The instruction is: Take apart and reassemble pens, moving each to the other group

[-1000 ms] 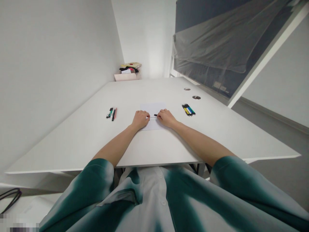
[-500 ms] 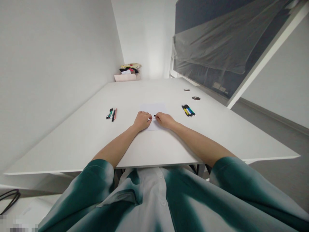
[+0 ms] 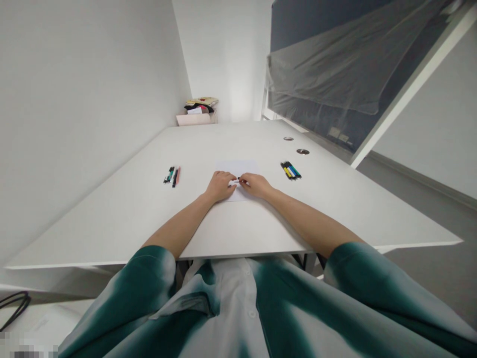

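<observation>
Over a sheet of white paper (image 3: 237, 165), my two hands are close together. Between the fingertips of my right hand (image 3: 257, 185) is pinched a thin dark stick (image 3: 237, 182), which looks like a pen refill and points left. My left hand (image 3: 221, 186) rests on the paper's left side, its thumb and forefinger parted around the stick's tip without a visible grip on it. A small black piece (image 3: 239, 178) shows just beyond the right fingertips; whether it is held or lies on the paper, I cannot tell.
Left on the white table (image 3: 122, 214) lies a small group of pens (image 3: 172, 176), with a pink one (image 3: 178, 175) among them. A row of coloured pens (image 3: 291, 170) lies to the right. Two round metal table inserts (image 3: 303, 151) sit behind it. A box (image 3: 194, 120) stands at the far end.
My left thumb and forefinger have come apart and let go of the thin stick's end. My right hand keeps its pinch, shifted very slightly. The pens have not moved.
</observation>
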Motion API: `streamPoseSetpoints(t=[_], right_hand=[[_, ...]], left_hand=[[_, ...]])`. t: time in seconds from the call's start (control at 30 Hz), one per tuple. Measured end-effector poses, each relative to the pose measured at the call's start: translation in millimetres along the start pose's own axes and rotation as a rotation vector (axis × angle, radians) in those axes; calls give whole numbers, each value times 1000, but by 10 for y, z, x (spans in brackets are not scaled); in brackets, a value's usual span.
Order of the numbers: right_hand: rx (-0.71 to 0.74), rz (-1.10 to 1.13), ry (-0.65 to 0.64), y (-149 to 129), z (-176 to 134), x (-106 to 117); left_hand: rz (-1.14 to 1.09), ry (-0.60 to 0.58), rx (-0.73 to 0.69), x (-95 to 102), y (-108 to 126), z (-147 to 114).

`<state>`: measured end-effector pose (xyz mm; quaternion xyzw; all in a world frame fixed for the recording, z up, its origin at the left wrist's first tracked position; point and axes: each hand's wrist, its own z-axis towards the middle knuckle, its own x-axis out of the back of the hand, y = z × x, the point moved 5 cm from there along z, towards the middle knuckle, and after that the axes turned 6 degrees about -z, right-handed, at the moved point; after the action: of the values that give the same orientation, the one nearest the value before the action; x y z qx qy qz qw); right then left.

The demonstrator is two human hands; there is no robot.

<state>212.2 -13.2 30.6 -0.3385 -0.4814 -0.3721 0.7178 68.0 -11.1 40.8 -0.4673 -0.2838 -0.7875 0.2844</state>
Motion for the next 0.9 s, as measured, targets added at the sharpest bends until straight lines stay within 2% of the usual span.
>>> streamPoseSetpoints(t=[0.3, 0.43, 0.9], right_hand=[[-2, 2, 2, 44, -17, 15], [-3, -14, 2, 46, -21, 11], [28, -26, -19, -26, -23, 33]], left_hand=[[21, -93, 124, 8, -130, -22], [29, -129, 122, -23, -145, -20], [-50, -98, 70, -33, -28, 7]])
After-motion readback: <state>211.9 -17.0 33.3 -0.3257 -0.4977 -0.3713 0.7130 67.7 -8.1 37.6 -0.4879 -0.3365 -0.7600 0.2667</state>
